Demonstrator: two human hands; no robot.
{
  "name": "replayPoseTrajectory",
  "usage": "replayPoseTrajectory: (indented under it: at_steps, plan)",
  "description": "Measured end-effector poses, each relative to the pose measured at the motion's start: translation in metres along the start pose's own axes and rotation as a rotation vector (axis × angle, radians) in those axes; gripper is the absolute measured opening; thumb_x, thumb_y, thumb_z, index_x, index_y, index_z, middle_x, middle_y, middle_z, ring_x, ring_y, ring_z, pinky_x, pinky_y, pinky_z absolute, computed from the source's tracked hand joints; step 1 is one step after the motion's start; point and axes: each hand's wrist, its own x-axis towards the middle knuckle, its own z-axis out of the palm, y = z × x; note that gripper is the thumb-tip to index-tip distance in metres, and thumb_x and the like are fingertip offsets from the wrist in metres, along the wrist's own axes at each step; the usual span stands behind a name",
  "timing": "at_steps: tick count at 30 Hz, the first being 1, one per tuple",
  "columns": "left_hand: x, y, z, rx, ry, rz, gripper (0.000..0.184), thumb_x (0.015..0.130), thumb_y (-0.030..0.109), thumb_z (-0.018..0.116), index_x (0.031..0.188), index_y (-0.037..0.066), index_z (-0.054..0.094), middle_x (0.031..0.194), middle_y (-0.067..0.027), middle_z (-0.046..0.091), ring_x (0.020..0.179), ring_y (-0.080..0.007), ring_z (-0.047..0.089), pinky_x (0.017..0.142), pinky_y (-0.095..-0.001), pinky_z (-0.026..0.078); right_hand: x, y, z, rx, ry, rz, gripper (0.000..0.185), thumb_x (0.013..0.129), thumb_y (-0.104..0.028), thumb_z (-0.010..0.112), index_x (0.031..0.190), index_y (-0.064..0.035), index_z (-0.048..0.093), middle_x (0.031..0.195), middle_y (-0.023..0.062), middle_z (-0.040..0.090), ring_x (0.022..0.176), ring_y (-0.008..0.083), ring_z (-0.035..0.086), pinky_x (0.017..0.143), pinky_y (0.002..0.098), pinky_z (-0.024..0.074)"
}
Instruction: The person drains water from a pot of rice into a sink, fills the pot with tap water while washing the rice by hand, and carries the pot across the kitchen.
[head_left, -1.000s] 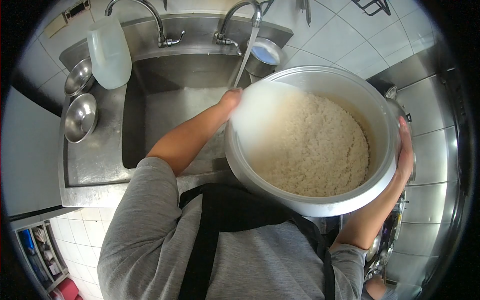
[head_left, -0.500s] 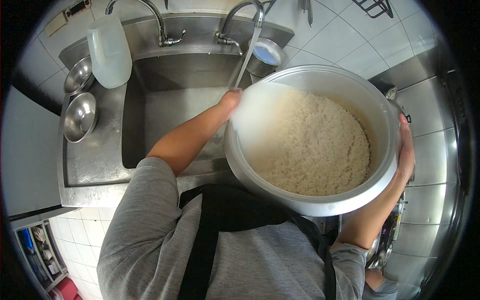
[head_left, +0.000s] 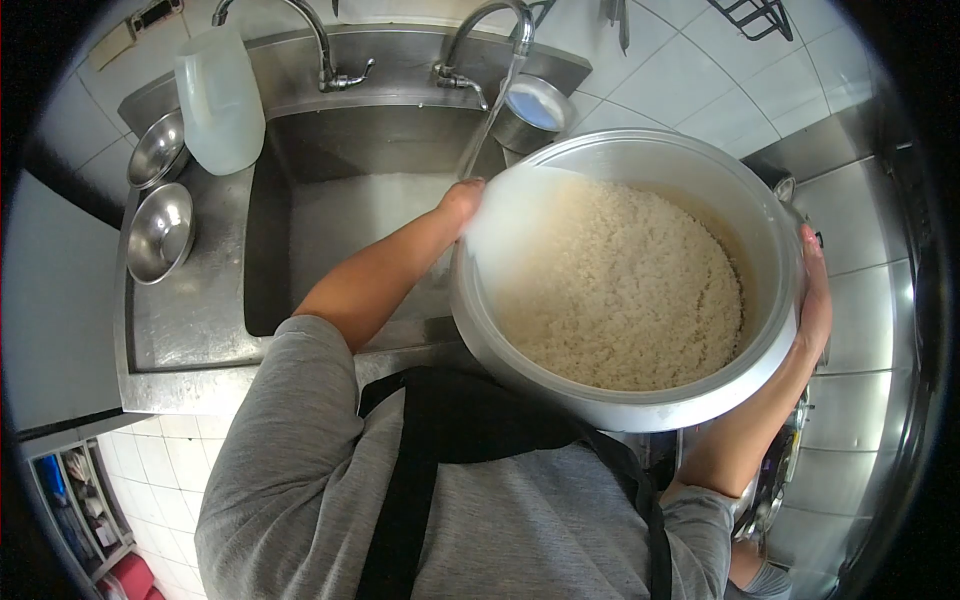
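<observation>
A large silver metal pot [head_left: 575, 395] is held tilted toward the sink. Wet white rice [head_left: 640, 290] lies inside it, and cloudy whitish water [head_left: 515, 235] has pooled on its left side. My left hand [head_left: 463, 203] grips the pot's left rim, its fingers mostly hidden. On the opposite side, my right hand [head_left: 816, 285] is wrapped against the outer wall, with part of the fingers out of sight. Water streams from the right faucet [head_left: 522, 38] beside my left hand into the steel sink [head_left: 350, 215].
Left of the basin stand a translucent plastic jug [head_left: 222, 110] and two steel bowls [head_left: 160, 233]. Behind the pot is a metal container [head_left: 530, 108] with something bluish-white inside. A second faucet [head_left: 325, 70] rises at the back. Someone's arm [head_left: 748, 565] shows at lower right.
The pot and both hands stay almost in place. The falling tap water looks more broken up and slants slightly more to the left.
</observation>
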Motion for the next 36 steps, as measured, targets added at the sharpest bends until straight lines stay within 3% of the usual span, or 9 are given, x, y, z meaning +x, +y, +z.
replayPoseTrajectory:
  at_steps: [8, 11, 14, 26, 32, 36]
  plan:
    - [0.021, -0.018, -0.004, 0.05, -0.001, 0.057, 0.044, 0.095, 0.032, 0.033, 0.128, 0.004, 0.044, 0.134, -0.0133, 0.042, 0.121, -0.027, 0.042, 0.1, -0.037, 0.032, 0.0, -0.002, 0.001, 0.029, -0.026, 0.016, 0.039, 0.087, -0.022, 0.055, 0.118, 0.0006, 0.052, 0.111, 0.0079, 0.057, 0.101, 0.0174, 0.053, 0.091, 0.0272, 0.0405]
    - [0.016, -0.014, -0.002, -0.131, -0.011, -0.104, 0.044, 0.095, 0.032, 0.034, 0.128, 0.006, 0.044, 0.132, -0.0136, 0.044, 0.119, -0.0281, 0.043, 0.098, -0.0402, 0.035, 0.005, 0.0, -0.005, 0.002, -0.054, -0.023, 0.039, 0.086, -0.021, 0.056, 0.118, 0.001, 0.052, 0.112, 0.0078, 0.057, 0.102, 0.0173, 0.053, 0.091, 0.027, 0.0399]
    - [0.003, -0.005, 0.0, -0.165, -0.015, -0.133, 0.043, 0.094, 0.033, 0.034, 0.128, 0.007, 0.044, 0.13, -0.0138, 0.045, 0.117, -0.029, 0.045, 0.096, -0.0424, 0.036, 0.001, -0.001, 0.001, 0.024, -0.043, -0.023, 0.039, 0.086, -0.021, 0.056, 0.119, 0.0013, 0.052, 0.112, 0.0078, 0.057, 0.102, 0.0171, 0.053, 0.092, 0.0268, 0.0394]
    - [0.0, -0.008, -0.003, -0.027, 0.006, -0.069, 0.045, 0.095, 0.033, 0.032, 0.127, 0.004, 0.044, 0.133, -0.0141, 0.043, 0.116, -0.0274, 0.046, 0.096, -0.0391, 0.037, 0.002, -0.002, 0.0, 0.033, -0.078, -0.036, 0.038, 0.087, -0.021, 0.054, 0.117, 0.0021, 0.052, 0.116, 0.0093, 0.056, 0.105, 0.018, 0.052, 0.093, 0.0284, 0.0392]
    - [-0.008, -0.005, -0.003, -0.09, 0.001, -0.158, 0.045, 0.094, 0.036, 0.033, 0.127, 0.007, 0.044, 0.128, -0.0148, 0.047, 0.111, -0.0308, 0.05, 0.089, -0.0484, 0.04, -0.012, -0.008, 0.014, -0.02, -0.011, -0.028, 0.039, 0.087, -0.022, 0.055, 0.118, 0.0014, 0.052, 0.11, 0.0085, 0.057, 0.101, 0.0181, 0.053, 0.092, 0.0283, 0.0396]
    - [0.009, -0.021, -0.007, -0.117, -0.007, -0.112, 0.045, 0.094, 0.037, 0.033, 0.128, 0.01, 0.044, 0.128, -0.0144, 0.046, 0.109, -0.0319, 0.051, 0.086, -0.0528, 0.041, -0.013, -0.011, 0.016, -0.017, -0.055, -0.037, 0.037, 0.087, -0.022, 0.055, 0.116, 0.0005, 0.053, 0.106, 0.008, 0.057, 0.097, 0.018, 0.054, 0.088, 0.0282, 0.042]
